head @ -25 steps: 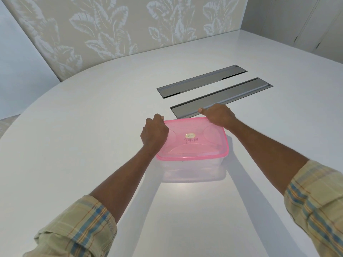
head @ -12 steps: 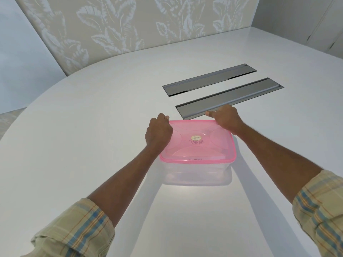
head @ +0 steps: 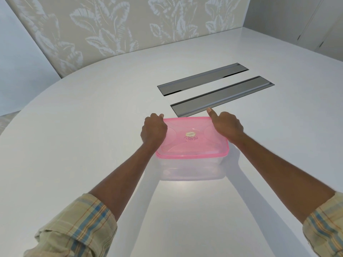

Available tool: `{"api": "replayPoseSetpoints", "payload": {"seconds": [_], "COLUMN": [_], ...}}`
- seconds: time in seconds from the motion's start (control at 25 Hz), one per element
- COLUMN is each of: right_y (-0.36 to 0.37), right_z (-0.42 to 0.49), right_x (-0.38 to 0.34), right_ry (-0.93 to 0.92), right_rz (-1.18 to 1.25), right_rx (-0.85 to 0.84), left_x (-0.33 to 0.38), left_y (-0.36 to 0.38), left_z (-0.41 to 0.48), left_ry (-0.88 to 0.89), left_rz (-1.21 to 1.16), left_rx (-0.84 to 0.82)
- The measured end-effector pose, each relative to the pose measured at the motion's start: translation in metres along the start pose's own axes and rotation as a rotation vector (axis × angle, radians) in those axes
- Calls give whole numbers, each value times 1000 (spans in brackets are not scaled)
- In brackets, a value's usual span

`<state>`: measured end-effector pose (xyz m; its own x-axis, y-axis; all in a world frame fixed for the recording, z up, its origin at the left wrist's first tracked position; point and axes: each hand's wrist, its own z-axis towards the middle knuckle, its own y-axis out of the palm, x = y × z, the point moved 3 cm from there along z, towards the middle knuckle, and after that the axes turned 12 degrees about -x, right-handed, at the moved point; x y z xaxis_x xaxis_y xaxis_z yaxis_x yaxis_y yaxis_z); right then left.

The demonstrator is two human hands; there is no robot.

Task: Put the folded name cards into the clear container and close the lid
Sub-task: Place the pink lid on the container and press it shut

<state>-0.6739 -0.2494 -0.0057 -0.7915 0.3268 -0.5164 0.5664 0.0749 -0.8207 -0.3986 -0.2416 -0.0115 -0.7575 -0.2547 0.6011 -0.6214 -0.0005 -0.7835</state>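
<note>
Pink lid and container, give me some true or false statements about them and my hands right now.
The pink lid sits on top of the clear container. True.
The left hand hangs in the air, away from the lid. False: it grips the lid's far left corner.
The lid bears an oval sticker and handwriting. True.
The right hand lies flat over the sticker. False: it grips the lid's far right corner.
The container stands on the white table, nearer than the two grey panels. True.
</note>
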Motion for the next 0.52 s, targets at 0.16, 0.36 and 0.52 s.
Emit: {"api": "replayPoseSetpoints", "payload": {"seconds": [0.16,0.36,0.52], "right_y": [10,15,15], "right_z": [-34,-53,-52], "right_x": [20,25,25], "right_ry": [50,16,38], "right_rz": [-14,3,35], "right_rx": [50,110,139], "left_x": [2,3,2], "left_y": [-1,-1,-2], "left_z": [-2,-2,-2], "left_ry": [-20,-4,7], "left_rz": [-1,-28,-53], "left_rx": [11,-7,-20]}}
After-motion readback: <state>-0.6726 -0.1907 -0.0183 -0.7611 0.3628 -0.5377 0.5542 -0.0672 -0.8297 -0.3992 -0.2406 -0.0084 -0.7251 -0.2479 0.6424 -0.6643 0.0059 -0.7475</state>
